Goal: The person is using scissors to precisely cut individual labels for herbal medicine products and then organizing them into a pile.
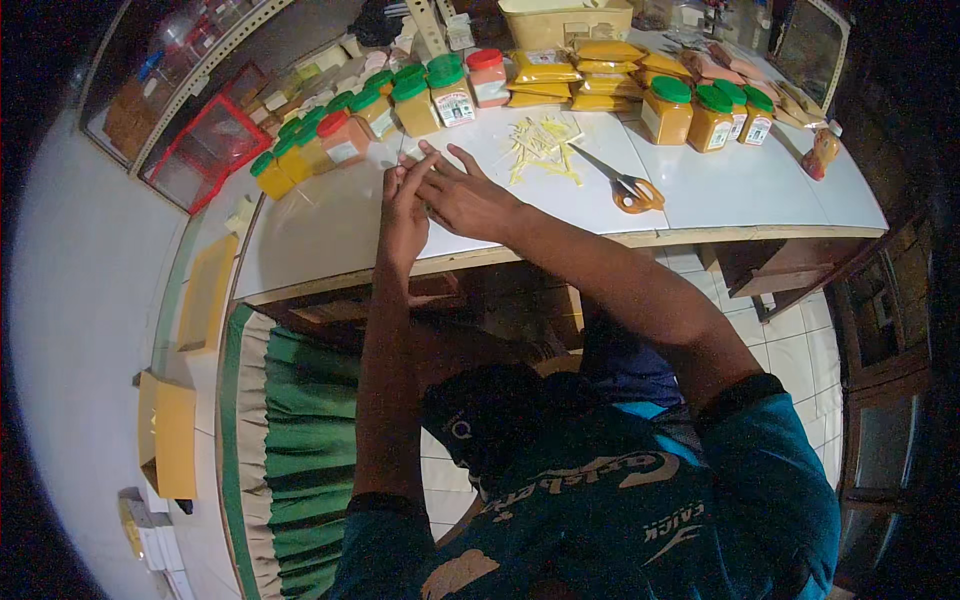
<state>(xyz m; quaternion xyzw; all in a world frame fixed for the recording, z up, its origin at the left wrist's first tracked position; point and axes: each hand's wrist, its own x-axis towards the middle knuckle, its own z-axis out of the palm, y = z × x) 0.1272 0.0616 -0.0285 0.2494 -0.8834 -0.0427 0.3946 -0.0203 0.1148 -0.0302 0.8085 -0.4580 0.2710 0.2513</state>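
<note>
My left hand and my right hand meet above the white tabletop, their fingers overlapping. Whether anything thin lies between the fingers cannot be made out. Just beyond them stands a clear jar with a green lid, filled with yellow-brown powder and bearing a label. To the right of my right hand lies a loose heap of narrow yellow-and-white strips. A pair of scissors with orange handles rests beside the heap, its blade tips touching the strips.
Several more lidded jars line the left back. Stacked yellow packets and a cream plastic tub sit behind. More jars and a small bottle stand right. A red-framed case is at far left.
</note>
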